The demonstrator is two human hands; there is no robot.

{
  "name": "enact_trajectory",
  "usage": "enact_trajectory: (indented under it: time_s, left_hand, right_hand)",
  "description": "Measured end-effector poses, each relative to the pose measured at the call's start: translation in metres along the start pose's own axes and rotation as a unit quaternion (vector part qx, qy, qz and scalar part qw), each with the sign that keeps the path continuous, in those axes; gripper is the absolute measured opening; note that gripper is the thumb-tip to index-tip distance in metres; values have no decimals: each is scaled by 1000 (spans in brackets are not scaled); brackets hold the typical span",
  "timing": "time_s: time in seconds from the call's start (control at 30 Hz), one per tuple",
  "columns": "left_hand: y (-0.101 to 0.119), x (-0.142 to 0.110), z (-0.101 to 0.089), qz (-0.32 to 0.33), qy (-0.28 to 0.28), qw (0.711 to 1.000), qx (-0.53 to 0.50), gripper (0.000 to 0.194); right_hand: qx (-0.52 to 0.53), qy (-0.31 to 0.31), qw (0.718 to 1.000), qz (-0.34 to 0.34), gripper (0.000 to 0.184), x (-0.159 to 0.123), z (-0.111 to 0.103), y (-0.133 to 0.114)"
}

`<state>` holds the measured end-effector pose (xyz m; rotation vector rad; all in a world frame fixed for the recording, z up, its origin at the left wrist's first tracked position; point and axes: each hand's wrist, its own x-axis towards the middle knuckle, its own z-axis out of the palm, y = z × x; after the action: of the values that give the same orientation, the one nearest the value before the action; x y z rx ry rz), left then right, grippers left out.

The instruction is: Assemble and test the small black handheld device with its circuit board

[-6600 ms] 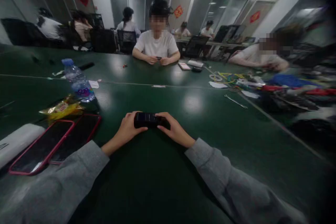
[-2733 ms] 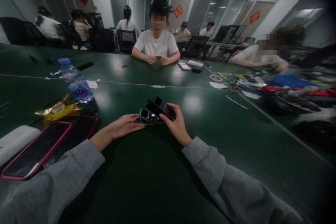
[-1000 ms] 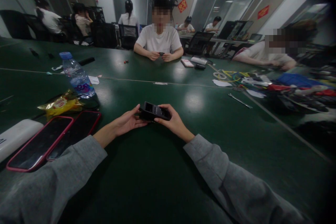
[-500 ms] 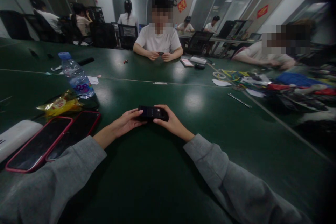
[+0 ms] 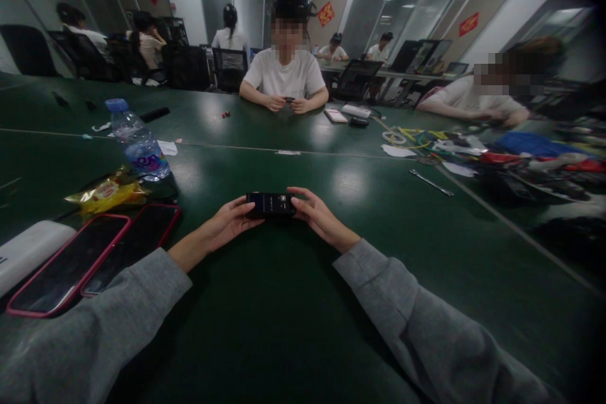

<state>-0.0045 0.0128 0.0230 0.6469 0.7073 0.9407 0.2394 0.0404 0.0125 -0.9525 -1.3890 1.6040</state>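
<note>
Green tabletop (image 5: 274, 315): black device (image 5: 271, 204) lies lengthwise left to right.

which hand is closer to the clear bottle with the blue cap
The left hand. It holds the left end of the black device, just right of the bottle and nearer the wearer; the right hand grips the device's far right end.
</note>
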Motion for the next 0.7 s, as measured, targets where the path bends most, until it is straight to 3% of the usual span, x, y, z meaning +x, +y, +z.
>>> enact_trajectory:
  time_s: [0.23, 0.7]
  left_hand:
    - [-3, 5, -8, 6, -15, 1000, 10, 50]
    - [1, 4, -2, -26, -23, 999, 27, 47]
  right_hand:
    - [16, 5, 1000, -8, 42, 0, -3, 1]
    - [23, 2, 1000, -13, 39, 1, -3, 4]
